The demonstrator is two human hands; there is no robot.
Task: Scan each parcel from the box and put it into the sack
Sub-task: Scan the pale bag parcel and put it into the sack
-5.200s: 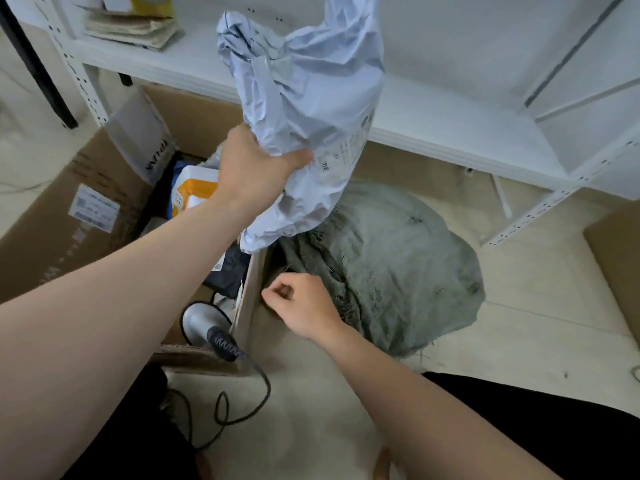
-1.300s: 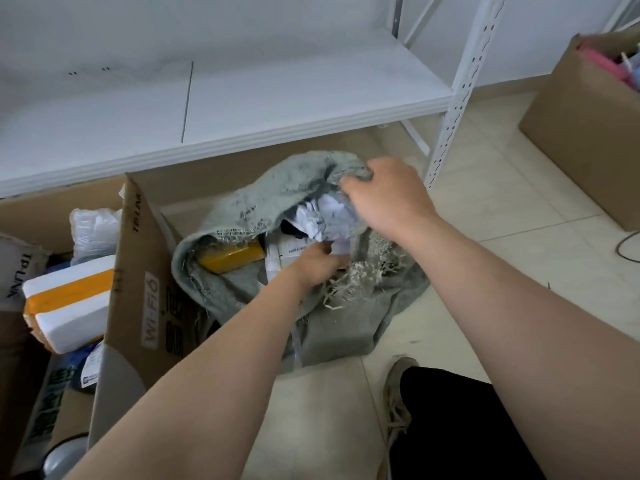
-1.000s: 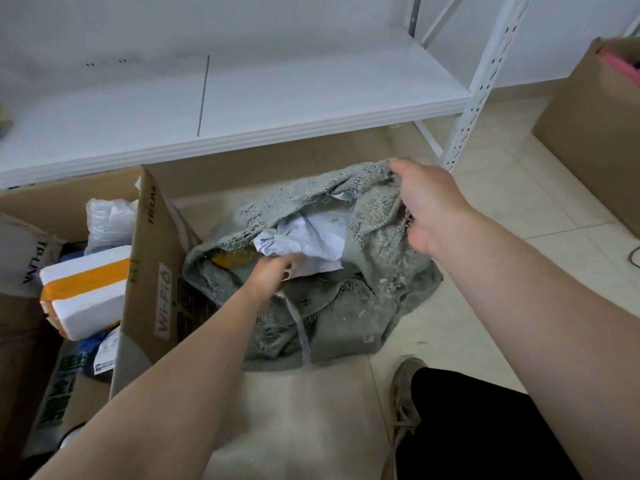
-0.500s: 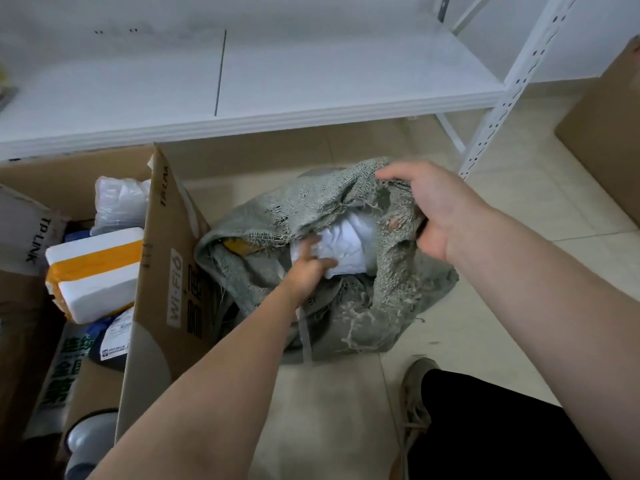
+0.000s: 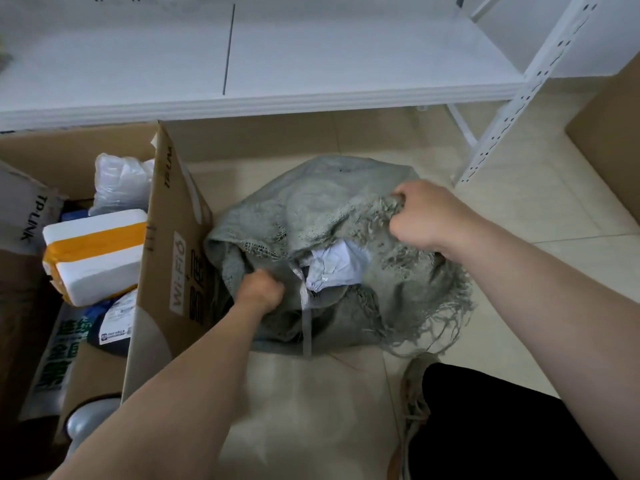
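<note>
Far left, the open cardboard box sits on the floor, and it's loaded. There's a white foam parcel banded in orange tape, a clear bag behind it, and a dark packet with a white label in front. Down in the bottom corner is a rounded grey thing. It could be the scanner, but it's cut off and I can't be sure.

Moving in, the left hand is balled into a fist at the near-left lip of the sack, fingers curled tight into the grey cloth. The sack lies slumped on the floor, right against the box wall, below the white shelf. In its mouth, between the 2 hands, a crumpled pale parcel sits inside, partly covered by the weave.

Over to the right hand: its fingers are clenched on the frayed rim, holding it up, with loose threads trailing down. Below that is a shoe on the tiles, and at the far right edge another carton.
</note>
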